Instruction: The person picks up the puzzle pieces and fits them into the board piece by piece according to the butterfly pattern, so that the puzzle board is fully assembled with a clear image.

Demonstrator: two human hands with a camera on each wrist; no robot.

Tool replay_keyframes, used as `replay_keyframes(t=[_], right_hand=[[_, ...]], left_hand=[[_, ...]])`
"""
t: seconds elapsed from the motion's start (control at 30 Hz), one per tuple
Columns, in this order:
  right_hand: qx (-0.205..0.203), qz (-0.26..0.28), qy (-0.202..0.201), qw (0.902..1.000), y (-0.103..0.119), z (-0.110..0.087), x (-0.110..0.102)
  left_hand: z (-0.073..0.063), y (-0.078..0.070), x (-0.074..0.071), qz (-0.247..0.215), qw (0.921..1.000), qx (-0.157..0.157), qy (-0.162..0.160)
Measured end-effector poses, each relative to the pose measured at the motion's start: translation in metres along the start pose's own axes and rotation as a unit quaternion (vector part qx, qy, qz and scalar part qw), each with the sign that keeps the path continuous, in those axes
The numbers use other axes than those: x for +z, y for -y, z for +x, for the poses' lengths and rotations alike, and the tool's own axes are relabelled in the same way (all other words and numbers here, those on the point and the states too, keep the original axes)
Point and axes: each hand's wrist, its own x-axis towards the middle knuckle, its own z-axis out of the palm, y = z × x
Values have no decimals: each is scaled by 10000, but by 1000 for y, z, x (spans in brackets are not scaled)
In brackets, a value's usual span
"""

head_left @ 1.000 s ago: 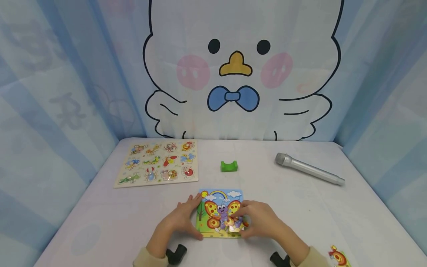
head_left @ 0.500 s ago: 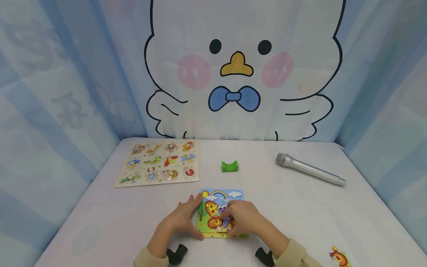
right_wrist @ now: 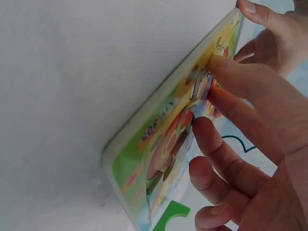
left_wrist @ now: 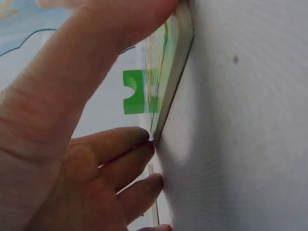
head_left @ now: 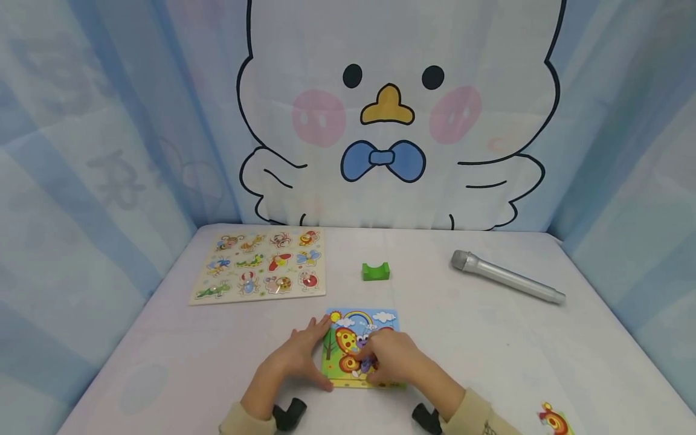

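Observation:
A butterfly jigsaw puzzle (head_left: 330,368) lies flat on the white tabletop in the head view, a sun and rainbow along its top. My left hand (head_left: 301,356) braces the puzzle's left edge, thumb at the near corner and extended fingers at the far one; the left wrist view shows these fingertips against the thin edge. Over the lower middle of the picture, my right hand (head_left: 397,359) pinches a purple-patterned puzzle piece (right_wrist: 204,92) between thumb and forefinger, its other fingers loosely bent. That hand hides most of the butterfly's right side.
Behind to the left is a wooden insect puzzle board (head_left: 261,266). A green notched block (head_left: 376,273) stands beyond the butterfly puzzle. To the right lies a silver microphone (head_left: 508,278), and a loose snail-like puzzle piece (head_left: 554,419) sits near the front right.
My right hand has shifted left with the piece, from the puzzle's right part to its lower middle, and then nearly stopped. The left hand keeps its place on the edge.

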Motion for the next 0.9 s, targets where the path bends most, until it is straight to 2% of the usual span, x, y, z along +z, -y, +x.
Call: replay_keyframes(t=[0.23, 0.37, 0.57, 0.9], right_hand=[[0, 398, 58, 9992, -1, -3, -2], [-203, 762, 18, 9969, -7, -8, -6], [-456, 1196, -316, 9913, -20, -21, -12], [-33, 1643, -440, 9854, -43, -59, -20]], left_hand=[[0, 0, -1, -2, 10000, 56, 29], [1, -1, -2, 8, 10000, 53, 33], [0, -1, -2, -33, 10000, 63, 8], [0, 1, 0, 0, 10000, 31, -54]])
